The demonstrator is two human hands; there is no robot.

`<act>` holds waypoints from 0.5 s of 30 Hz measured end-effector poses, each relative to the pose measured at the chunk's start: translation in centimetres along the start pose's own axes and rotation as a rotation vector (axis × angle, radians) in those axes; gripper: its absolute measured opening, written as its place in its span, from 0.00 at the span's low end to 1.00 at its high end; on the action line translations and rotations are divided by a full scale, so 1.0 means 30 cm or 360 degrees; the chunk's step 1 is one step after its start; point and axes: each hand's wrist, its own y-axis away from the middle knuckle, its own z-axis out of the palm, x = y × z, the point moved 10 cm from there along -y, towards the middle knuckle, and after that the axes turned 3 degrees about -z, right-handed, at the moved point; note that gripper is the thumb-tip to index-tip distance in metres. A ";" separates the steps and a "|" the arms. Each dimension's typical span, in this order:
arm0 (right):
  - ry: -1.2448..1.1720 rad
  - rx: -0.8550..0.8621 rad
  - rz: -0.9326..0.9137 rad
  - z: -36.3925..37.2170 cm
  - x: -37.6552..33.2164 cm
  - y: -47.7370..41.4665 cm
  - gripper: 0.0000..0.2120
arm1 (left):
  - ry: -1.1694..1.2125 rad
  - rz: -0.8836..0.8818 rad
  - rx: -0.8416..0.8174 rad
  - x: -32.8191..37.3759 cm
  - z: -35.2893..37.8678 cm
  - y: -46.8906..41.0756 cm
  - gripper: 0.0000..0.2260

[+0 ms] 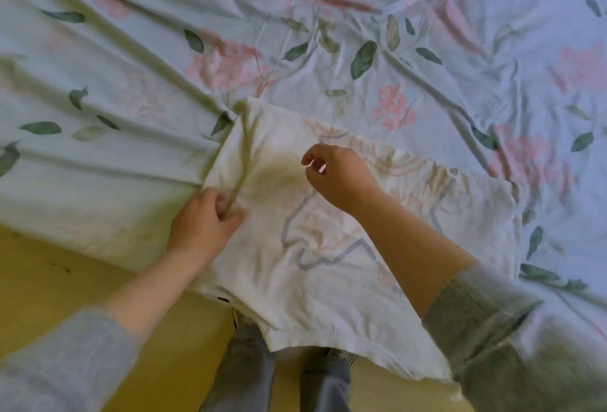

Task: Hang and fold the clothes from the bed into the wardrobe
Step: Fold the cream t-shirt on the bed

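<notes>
**Location.** White T-shirt with a faint blue-line print [328, 263]: spread at the near edge of the bed, on the crumpled pale floral bedsheet [361, 33], hem overhanging the edge above the yellow floor [49, 263].

**Hands.** Well apart. Left hand [203, 217]: clamped on a gathered ridge of cloth at the T-shirt's left side, thumb against fingers. Right hand [335, 175]: raised over the middle of the T-shirt, fingers loosely curled, gripping nothing visible.

**Probable faults (judged).**
- Bedsheet dragged along with the T-shirt. Cause: sheet creases converging on the pinch point, so possibly sheet caught in the same pinch.
- T-shirt sliding off the bed. Cause: overhanging hem plus a one-handed hold.
- Crooked fold. Cause: bunched left side. Smooth flat before folding.

**Not determinable.**
- Collar and sleeves of the T-shirt: not made out.
- Print motif: too faint to read.
- Contact between right fingertips and cloth: unclear.
- Near right corner of the T-shirt: covered by the grey knit sleeve [492, 329].
- Wardrobe, hangers, further clothes: out of view.
</notes>
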 end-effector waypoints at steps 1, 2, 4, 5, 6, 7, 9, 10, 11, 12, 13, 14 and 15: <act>0.0039 -0.0007 -0.0054 0.008 -0.047 -0.041 0.13 | 0.0018 -0.0033 -0.0106 -0.014 0.014 0.007 0.16; 0.0094 -0.0025 -0.0116 0.018 -0.094 -0.077 0.16 | 0.0028 -0.0044 -0.0177 -0.023 0.020 0.012 0.15; 0.0283 -0.0110 -0.0261 0.055 -0.187 -0.149 0.21 | 0.0045 0.0000 -0.0204 -0.033 -0.002 0.013 0.11; 0.0446 -0.0159 -0.0347 0.077 -0.226 -0.182 0.23 | 0.0008 0.0056 -0.0178 -0.032 -0.022 0.011 0.10; 0.0632 -0.0203 -0.0433 0.098 -0.258 -0.213 0.25 | -0.0073 0.0112 -0.0134 -0.031 -0.045 0.008 0.10; 0.0798 -0.0243 -0.0507 0.114 -0.281 -0.244 0.27 | -0.0172 0.0141 -0.0092 -0.038 -0.063 0.006 0.13; 0.1015 -0.0351 -0.0587 0.141 -0.297 -0.300 0.28 | -0.0246 0.0096 -0.0063 -0.068 -0.075 0.012 0.25; 0.1087 -0.0416 -0.0600 0.152 -0.295 -0.325 0.28 | -0.0207 0.0043 -0.0098 -0.089 -0.069 0.018 0.30; 0.1149 -0.0482 -0.0605 0.163 -0.290 -0.347 0.28 | -0.0151 -0.0017 -0.0167 -0.112 -0.054 0.024 0.35; 0.1202 -0.0529 -0.0608 0.172 -0.284 -0.366 0.28 | -0.0106 -0.0078 -0.0272 -0.134 -0.028 0.031 0.40; 0.1240 -0.0553 -0.0614 0.175 -0.275 -0.379 0.27 | -0.0090 -0.0125 -0.0396 -0.148 0.004 0.041 0.43; 0.1267 -0.0571 -0.0632 0.184 -0.275 -0.395 0.26 | -0.0083 -0.0165 -0.0495 -0.163 0.029 0.049 0.44; 0.1271 -0.0577 -0.0644 0.187 -0.271 -0.402 0.26 | -0.0088 -0.0184 -0.0552 -0.170 0.045 0.057 0.43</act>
